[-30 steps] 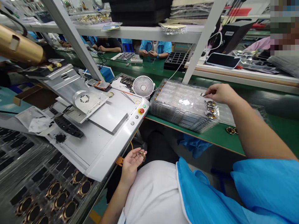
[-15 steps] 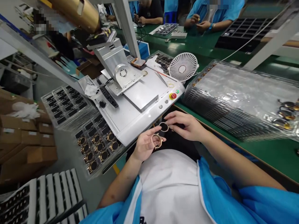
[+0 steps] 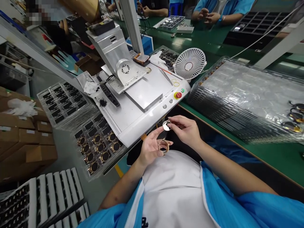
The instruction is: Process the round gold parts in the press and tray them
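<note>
Left hand (image 3: 152, 147) cradling gold watch case (image 3: 163, 146) over lap; right hand (image 3: 187, 129) pinching round crystal (image 3: 167, 125) just above. Best kept level, edges only, centred before seating.

No legible text, no brand, number or sign clear enough to read, small pale labels on the cardboard boxes (image 3: 14, 128) too blurred to make out, white shirt print cut off at frame edge

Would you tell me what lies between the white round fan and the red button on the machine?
In the head view, two yellow rings lie between the white round fan and the red button.
</note>
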### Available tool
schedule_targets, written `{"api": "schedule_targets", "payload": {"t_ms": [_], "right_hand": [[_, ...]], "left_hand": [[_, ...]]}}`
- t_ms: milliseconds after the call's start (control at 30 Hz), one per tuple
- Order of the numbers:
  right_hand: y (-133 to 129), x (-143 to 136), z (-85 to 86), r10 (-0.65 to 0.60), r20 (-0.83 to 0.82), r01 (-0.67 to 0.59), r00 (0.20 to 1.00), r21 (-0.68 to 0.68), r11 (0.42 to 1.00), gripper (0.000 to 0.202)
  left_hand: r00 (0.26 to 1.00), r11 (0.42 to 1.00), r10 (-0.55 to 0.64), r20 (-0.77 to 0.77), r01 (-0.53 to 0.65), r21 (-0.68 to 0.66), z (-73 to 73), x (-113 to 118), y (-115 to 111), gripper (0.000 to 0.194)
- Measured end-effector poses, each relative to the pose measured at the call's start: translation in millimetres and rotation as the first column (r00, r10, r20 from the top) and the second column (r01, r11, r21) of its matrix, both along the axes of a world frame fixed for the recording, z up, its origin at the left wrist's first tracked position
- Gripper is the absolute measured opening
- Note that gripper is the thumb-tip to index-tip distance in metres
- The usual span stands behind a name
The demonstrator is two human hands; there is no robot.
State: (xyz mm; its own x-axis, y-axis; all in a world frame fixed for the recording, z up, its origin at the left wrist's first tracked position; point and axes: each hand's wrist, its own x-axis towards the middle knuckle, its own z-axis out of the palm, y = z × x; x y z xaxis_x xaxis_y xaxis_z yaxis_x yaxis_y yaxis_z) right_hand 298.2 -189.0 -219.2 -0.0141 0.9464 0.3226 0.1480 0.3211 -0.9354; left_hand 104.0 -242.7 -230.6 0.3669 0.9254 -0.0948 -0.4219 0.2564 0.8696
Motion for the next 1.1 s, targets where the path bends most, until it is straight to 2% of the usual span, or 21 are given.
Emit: {"api": "schedule_targets", "payload": {"t_ms": [100, 200, 267, 367, 500, 600, 667, 733, 800, 833, 900, 967, 1033, 1100], "right_hand": [[4.4, 1.2, 0.1, 0.119, -0.071, -0.128, 0.990, -0.143, 0.981, 0.034], [7.3, 2.4, 3.0, 0.204, -0.061, -0.212, 0.977, -0.186, 0.959, 0.033], [7.5, 2.5, 5.7, 0.176, -0.002, -0.175, 0.984, -0.118, 0.977, 0.026], [6.4, 1.3, 9.1, 0.125, 0.122, -0.134, 0.985, 0.067, 0.989, 0.013], [5.1, 0.0, 13.4, 0.204, 0.272, -0.266, 0.940, 0.212, 0.941, 0.011], [8.8, -0.3, 18.9, 0.302, 0.340, -0.390, 0.891, 0.229, 0.892, 0.013], [18.8, -1.2, 23.7, 0.323, 0.350, -0.412, 0.879, 0.218, 0.885, 0.013], [37.9, -3.9, 28.6, 0.270, 0.296, -0.322, 0.916, 0.143, 0.936, 0.013], [65.1, -8.6, 33.3, 0.180, 0.188, -0.179, 0.966, -0.025, 0.984, 0.015], [80.3, -11.6, 35.6, 0.131, 0.134, -0.115, 0.982, -0.123, 0.986, 0.016], [109.3, -17.7, 40.1, 0.042, 0.057, -0.024, 0.997, -0.288, 0.957, 0.019], [130.9, -22.7, 43.8, -0.037, 0.030, 0.046, 0.999, -0.391, 0.919, 0.022], [141.5, -24.7, 45.9, -0.081, 0.023, 0.083, 0.996, -0.438, 0.895, 0.024], [140.7, -23.5, 45.4, -0.095, 0.022, 0.095, 0.995, -0.444, 0.891, 0.023]], "left_hand": [[0.999, 0.999, -0.030, -0.014, 0.030, 0.013, -4.1, -3.2, -3.2, 0.104], [0.999, 0.998, -0.054, 0.009, 0.054, 0.027, -6.3, -5.2, -5.9, 0.102], [0.998, 0.999, -0.046, 0.035, 0.045, 0.023, -5.3, -5.9, -5.7, 0.100], [0.998, 1.000, 0.013, 0.061, -0.012, -0.019, -3.1, -7.3, -2.3, 0.098], [0.998, 0.997, 0.001, 0.064, 0.004, -0.071, -5.2, -12.5, 2.8, 0.096], [0.994, 0.994, -0.033, 0.103, 0.043, -0.096, -9.0, -17.6, 4.8, 0.092], [0.991, 0.994, -0.003, 0.132, 0.018, -0.111, -10.5, -20.6, 5.8, 0.089], [0.988, 0.992, 0.052, 0.145, -0.035, -0.118, -10.4, -23.3, 6.6, 0.086], [0.986, 0.991, 0.088, 0.144, -0.072, -0.112, -8.8, -25.6, 6.3, 0.085], [0.986, 0.991, 0.091, 0.141, -0.076, -0.107, -7.7, -26.6, 5.5, 0.086], [0.987, 0.993, 0.088, 0.137, -0.075, -0.095, -5.5, -28.2, 2.8, 0.089], [0.986, 0.993, 0.095, 0.136, -0.084, -0.083, -4.1, -29.6, -1.3, 0.090], [0.986, 0.993, 0.109, 0.122, -0.102, -0.059, -3.7, -31.3, -5.8, 0.092], [0.989, 0.993, 0.118, 0.090, -0.117, -0.016, -4.1, -33.3, -10.2, 0.097]]}}
